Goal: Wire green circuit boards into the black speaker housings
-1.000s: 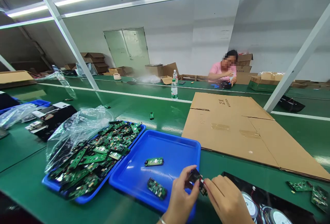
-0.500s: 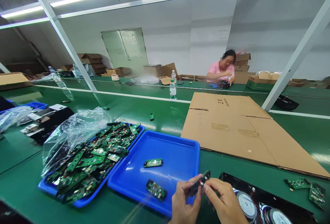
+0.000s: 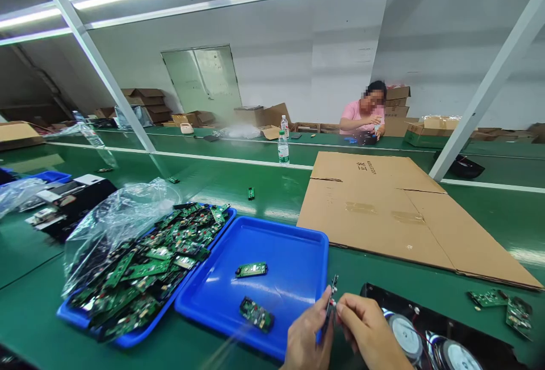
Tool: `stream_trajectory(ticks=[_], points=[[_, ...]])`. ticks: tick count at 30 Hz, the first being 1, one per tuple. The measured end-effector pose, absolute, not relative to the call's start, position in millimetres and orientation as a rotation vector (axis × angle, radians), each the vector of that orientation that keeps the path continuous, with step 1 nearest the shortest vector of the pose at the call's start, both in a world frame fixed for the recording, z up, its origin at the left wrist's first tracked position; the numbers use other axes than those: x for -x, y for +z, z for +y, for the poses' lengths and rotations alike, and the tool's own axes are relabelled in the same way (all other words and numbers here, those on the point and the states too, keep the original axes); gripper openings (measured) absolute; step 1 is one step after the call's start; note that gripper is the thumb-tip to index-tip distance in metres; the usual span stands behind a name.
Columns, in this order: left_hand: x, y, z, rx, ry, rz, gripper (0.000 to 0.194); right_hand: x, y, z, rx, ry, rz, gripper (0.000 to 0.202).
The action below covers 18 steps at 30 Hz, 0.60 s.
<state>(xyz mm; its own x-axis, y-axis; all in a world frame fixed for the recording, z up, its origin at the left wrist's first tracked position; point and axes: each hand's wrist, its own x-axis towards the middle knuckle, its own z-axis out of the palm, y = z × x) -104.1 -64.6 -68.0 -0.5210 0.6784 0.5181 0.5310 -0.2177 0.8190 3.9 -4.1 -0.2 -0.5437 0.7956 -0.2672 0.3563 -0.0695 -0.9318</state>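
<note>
Both hands meet at the lower edge of the view, just in front of the near rim of the blue tray [image 3: 317, 256]. The left hand [image 3: 304, 339] and the right hand [image 3: 368, 333] are closed in a fingertip pinch on one small circuit board [image 3: 331, 302], which stands on edge between them, its thin side toward the camera. What the fingers do at the board's face cannot be made out.

Two more boards lie flat and apart in the blue tray, one near the middle [image 3: 251, 269] and one near the front [image 3: 256, 313]. To the left, touching that tray, a second tray [image 3: 87, 324] carries a heap of green boards [image 3: 157, 256] partly under a clear plastic bag [image 3: 114, 217]. To the right of the hands lies a black panel with round speakers [image 3: 430, 341]; beyond it, a few loose boards [image 3: 502, 302] rest on the green bench [image 3: 272, 188]. A flattened cardboard sheet [image 3: 383, 205] lies behind. A co-worker in a pink top [image 3: 357, 114] sits at the far bench.

To do this step well, it seems best to grip the board by its edges only, keep fingertips off the parts, and hold both wrists low over the bench so that a slip drops the board a short way.
</note>
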Motion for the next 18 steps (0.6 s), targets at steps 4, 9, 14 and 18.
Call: stream_trajectory(ticks=[4, 9, 14, 18], points=[[104.4, -71.3, -63.2, -1.500, 1.845, 1.854, 0.036, -6.1, 5.0, -5.0, 1.212, 1.425, -2.003, 0.052], [106.2, -73.7, -63.6, -1.507, 1.764, 1.897, 0.030, -6.2, 8.8, -4.2, 1.154, 1.358, -2.104, 0.050], [114.7, -65.0, -58.4, -1.625, 1.825, 1.777, 0.028, -5.8, 16.1, -2.9, 1.057, 1.222, -2.186, 0.046], [126.6, -39.0, -57.2, -1.599, 1.599, 1.785, 0.019, -41.7, 20.5, 10.5, 0.986, 0.906, -2.138, 0.039]])
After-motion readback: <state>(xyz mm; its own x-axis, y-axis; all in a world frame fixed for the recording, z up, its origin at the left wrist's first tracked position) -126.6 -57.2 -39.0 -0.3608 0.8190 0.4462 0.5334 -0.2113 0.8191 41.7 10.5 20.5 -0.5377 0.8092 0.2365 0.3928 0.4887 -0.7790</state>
